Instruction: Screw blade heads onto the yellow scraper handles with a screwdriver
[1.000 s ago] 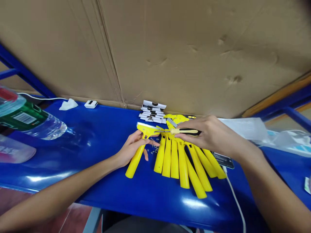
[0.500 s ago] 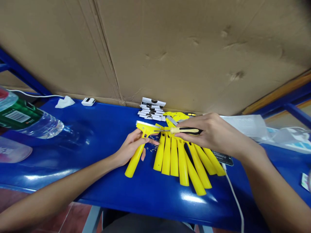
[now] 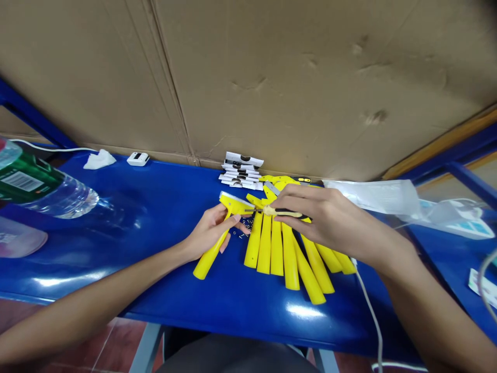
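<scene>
Arching palm-down, the right hand (image 3: pixel 324 212) holds a screwdriver (image 3: pixel 276 211) nearly level.

The left hand (image 3: pixel 212 230) grips a yellow scraper (image 3: pixel 209 260), its handle pointing to seven o'clock. The right hand (image 3: pixel 330 215) holds a screwdriver (image 3: pixel 269 211) aimed at nine o'clock, its tip at the scraper's head. From the scraper, yellow handles (image 3: pixel 289 259) lie fanned at four o'clock, white slips (image 3: pixel 240 178) at one, a bottle (image 3: pixel 50 184) at nine.
</scene>
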`<state>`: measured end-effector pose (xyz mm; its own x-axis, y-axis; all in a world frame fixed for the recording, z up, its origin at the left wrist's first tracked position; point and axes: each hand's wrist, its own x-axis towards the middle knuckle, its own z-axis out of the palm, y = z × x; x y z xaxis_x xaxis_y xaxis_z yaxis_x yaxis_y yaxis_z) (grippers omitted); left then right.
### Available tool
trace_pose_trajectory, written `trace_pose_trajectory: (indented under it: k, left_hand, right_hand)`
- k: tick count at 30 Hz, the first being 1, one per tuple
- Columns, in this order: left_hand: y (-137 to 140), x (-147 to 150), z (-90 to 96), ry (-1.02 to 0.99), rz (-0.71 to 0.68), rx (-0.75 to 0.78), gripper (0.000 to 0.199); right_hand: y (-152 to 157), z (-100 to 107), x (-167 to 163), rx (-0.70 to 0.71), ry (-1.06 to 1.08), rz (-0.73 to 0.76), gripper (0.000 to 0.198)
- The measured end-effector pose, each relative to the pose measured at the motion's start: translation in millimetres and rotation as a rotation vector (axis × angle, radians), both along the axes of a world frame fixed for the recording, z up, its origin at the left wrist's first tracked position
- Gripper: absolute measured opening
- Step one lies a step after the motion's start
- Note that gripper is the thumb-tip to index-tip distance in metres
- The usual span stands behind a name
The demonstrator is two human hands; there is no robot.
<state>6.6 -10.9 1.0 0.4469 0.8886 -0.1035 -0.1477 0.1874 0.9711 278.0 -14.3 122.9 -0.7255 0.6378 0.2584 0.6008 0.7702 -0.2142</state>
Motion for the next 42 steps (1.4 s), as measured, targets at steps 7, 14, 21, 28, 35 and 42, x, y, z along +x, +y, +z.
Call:
trace_pose_trajectory:
  k: [7, 14, 21, 28, 35, 42]
  left_hand:
    - [0.5, -0.8, 1.6, 0.018, 0.021, -0.039, 0.051]
    - [-0.4, -0.3, 8.3, 0.0, 0.031, -0.029, 0.045]
    - [1.5, -1.9, 7.1, -0.003, 0.064, -0.035, 0.047]
    - [0.7, -1.2, 9.7, -0.005, 0.038, -0.029, 0.044]
    - [0.9, -1.5, 9.4, -0.003, 0.02, -0.025, 0.045]
    - [2.2, -3.4, 7.4, -0.014, 0.029, -0.026, 0.043]
  right_hand:
    - [-1.6, 0.8, -8.4, 0.016, 0.118, -0.089, 0.018]
    - [0.3, 5.6, -5.9, -0.053, 0.205, -0.074, 0.023]
    - [4.8, 5.2, -2.8, -0.089, 0.197, -0.075, 0.027]
    - [7.2, 7.7, 0.4, -0.091, 0.212, -0.096, 0.031]
    - [3.5, 9.5, 0.9, -0.155, 0.188, -0.114, 0.034]
    - [6.6, 9.9, 5.2, -0.163, 0.154, -0.103, 0.038]
